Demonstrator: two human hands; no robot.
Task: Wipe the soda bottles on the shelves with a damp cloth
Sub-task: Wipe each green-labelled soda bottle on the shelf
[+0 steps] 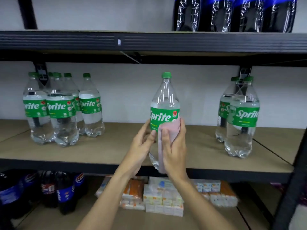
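Pink cloth (170, 127), one, gripped by right hand (174, 151); left hand (141, 146) grips one Sprite bottle (165, 103).

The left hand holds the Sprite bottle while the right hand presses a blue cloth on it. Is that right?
Nearly. The head view shows a pink cloth, not blue; the left hand holds the Sprite bottle, the right hand presses the cloth.
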